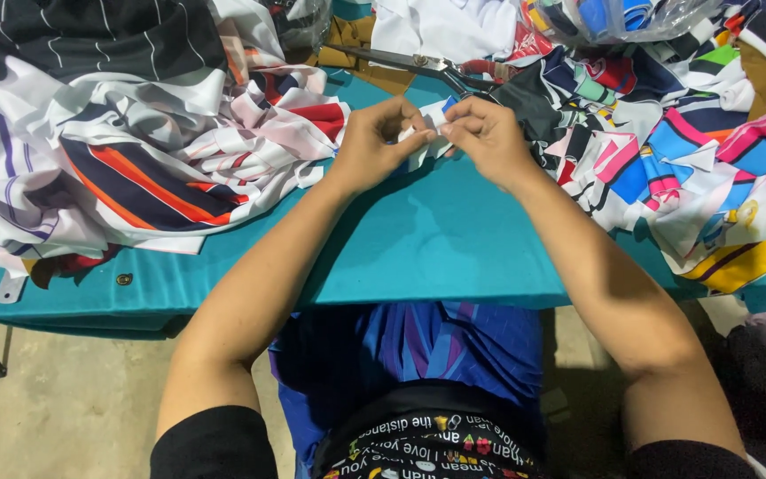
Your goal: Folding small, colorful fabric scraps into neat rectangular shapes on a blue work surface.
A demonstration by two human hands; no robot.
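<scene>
Both forearms reach out — left hand (376, 142) and right hand (488, 137) pinch a small white fabric piece (427, 124), mostly hidden.

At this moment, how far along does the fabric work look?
Done, it seems: a heap of striped pieces on the left. In hand: the left hand and right hand pinch one small white piece above the teal table. Left, seemingly: the colourful pile on the right. Scissors lie unused behind.

The table cover (418, 239) is plain teal. The left fabric pile (135, 133) shows white, navy, orange and red stripes; the right pile (693, 151) mixes pink, blue, yellow, green and black. The small folded piece (427, 133) is white with blue.
</scene>
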